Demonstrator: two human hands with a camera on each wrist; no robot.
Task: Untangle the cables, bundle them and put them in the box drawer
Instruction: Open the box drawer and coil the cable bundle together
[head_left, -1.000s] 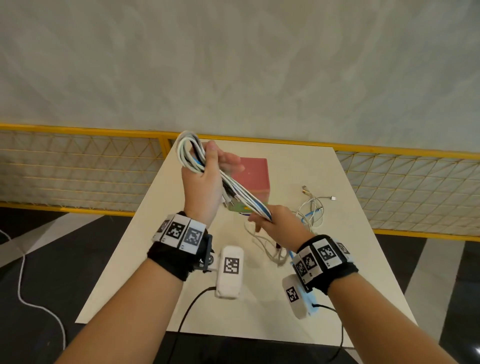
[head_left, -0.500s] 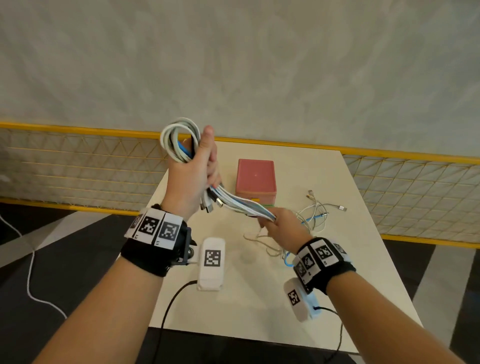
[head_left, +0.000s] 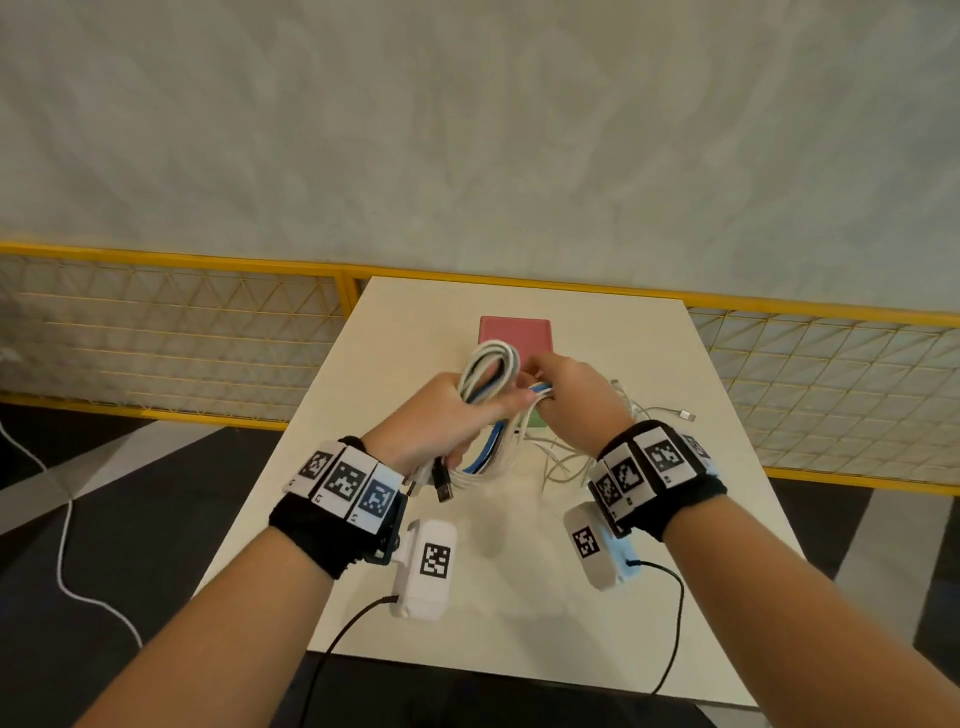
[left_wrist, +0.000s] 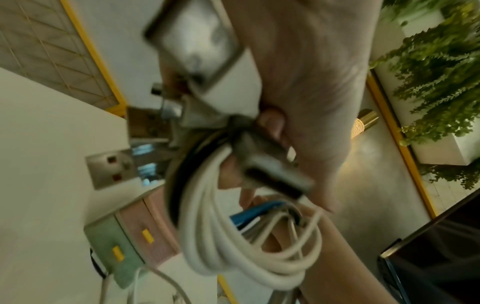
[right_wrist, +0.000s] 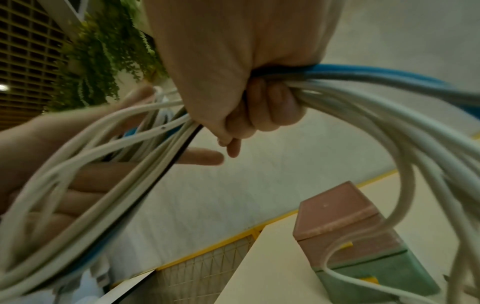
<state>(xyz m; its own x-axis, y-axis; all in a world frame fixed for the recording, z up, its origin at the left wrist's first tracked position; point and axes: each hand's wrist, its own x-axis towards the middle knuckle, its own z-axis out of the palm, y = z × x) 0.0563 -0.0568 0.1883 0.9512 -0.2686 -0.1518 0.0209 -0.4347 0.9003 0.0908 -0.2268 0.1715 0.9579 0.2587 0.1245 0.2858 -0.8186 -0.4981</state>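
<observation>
A bundle of white, blue and black cables is folded into a loop above the table. My left hand grips its near side, thumb across the strands. USB plugs hang below that hand and show large in the left wrist view as USB plugs. My right hand closes in a fist round the strands of the cable bundle, close against the left hand. The box, pink on top with a green drawer below, stands behind the hands with its drawers closed.
More loose white cables lie tangled on the cream table right of the box, under my right wrist. A yellow mesh railing runs behind the table. A cable trails on the dark floor at left.
My left hand has come down from its raised position and moved right. My right hand has risen to meet it, so the stretched bundle is now folded into a loop between both hands.
</observation>
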